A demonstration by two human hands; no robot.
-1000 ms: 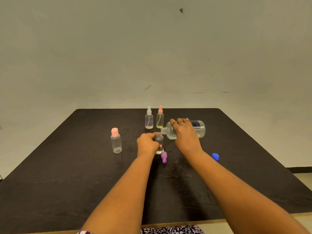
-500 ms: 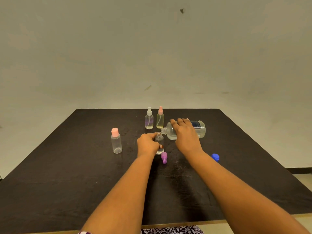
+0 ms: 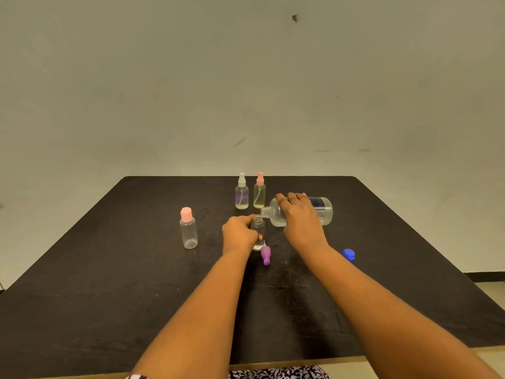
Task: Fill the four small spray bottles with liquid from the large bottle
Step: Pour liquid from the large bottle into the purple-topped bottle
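Observation:
My right hand (image 3: 302, 222) grips the large clear bottle (image 3: 323, 210), tipped on its side with its open neck just over the mouth of a small uncapped bottle (image 3: 258, 228). My left hand (image 3: 239, 233) holds that small bottle upright on the black table (image 3: 109, 283); a little liquid shows at its bottom. Its purple spray top (image 3: 265, 255) lies on the table just in front. Behind stand a white-topped spray bottle (image 3: 241, 192) and a pink-topped spray bottle (image 3: 259, 191), both with liquid. A pink-capped bottle (image 3: 188, 228) stands empty to the left.
The large bottle's blue cap (image 3: 349, 254) lies on the table right of my right forearm. A plain pale wall rises behind the table. The table's near edge runs under my forearms, with patterned cloth below it.

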